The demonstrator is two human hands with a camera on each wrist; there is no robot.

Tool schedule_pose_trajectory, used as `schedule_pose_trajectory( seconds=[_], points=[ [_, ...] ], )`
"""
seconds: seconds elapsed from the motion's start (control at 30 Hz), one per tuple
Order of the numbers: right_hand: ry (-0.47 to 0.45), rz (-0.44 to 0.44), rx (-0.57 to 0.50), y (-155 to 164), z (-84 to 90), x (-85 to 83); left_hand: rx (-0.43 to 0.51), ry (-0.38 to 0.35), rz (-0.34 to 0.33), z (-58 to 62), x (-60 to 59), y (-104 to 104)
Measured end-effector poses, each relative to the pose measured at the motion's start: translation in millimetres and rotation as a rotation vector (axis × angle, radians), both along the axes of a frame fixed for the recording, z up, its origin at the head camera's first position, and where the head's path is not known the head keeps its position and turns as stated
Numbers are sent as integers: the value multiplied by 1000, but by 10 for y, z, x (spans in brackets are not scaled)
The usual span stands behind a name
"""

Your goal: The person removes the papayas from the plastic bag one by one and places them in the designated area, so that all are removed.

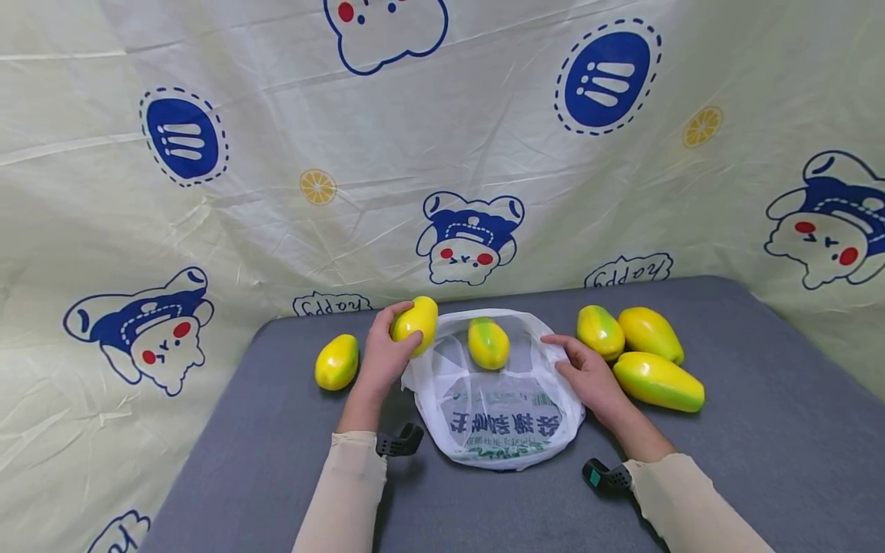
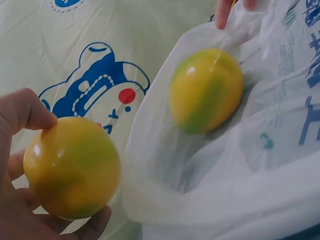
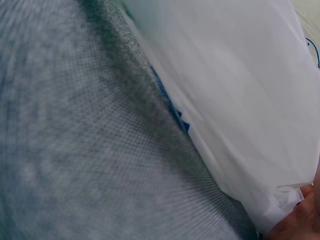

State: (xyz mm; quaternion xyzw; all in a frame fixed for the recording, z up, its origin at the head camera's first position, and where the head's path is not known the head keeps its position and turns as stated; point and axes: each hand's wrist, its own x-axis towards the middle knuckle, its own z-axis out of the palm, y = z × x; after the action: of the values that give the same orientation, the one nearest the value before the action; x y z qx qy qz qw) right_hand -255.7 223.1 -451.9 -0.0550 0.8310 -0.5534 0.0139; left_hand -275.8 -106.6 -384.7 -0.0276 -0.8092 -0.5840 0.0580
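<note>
my left hand [image 1: 384,355] grips a yellow-green papaya [image 1: 415,322] just left of the plastic bag [image 1: 498,415] mouth, long axis tilted up-right. my right hand [image 1: 588,374] seems to pinch the bag's right rim, holding it open; another papaya [image 1: 488,342] lies inside.

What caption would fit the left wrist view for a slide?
Left hand holds a yellow-green fruit beside an open white plastic bag that already contains a second fruit.
</note>
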Motion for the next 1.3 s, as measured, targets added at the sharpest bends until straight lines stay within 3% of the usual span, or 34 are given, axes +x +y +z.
schedule_pose_trajectory(
  seconds=[0.37, 0.73, 1.3],
  points=[
    [3, 1, -5, 12, -16, 16, 55, -45, 92, -92, -52, -150],
    [3, -2, -6, 13, -35, 20, 17, -99, 147, -233, -91, -249],
    [14, -2, -6, 6, -24, 1, -22, -154, 113, -346, -125, -336]
  ],
)
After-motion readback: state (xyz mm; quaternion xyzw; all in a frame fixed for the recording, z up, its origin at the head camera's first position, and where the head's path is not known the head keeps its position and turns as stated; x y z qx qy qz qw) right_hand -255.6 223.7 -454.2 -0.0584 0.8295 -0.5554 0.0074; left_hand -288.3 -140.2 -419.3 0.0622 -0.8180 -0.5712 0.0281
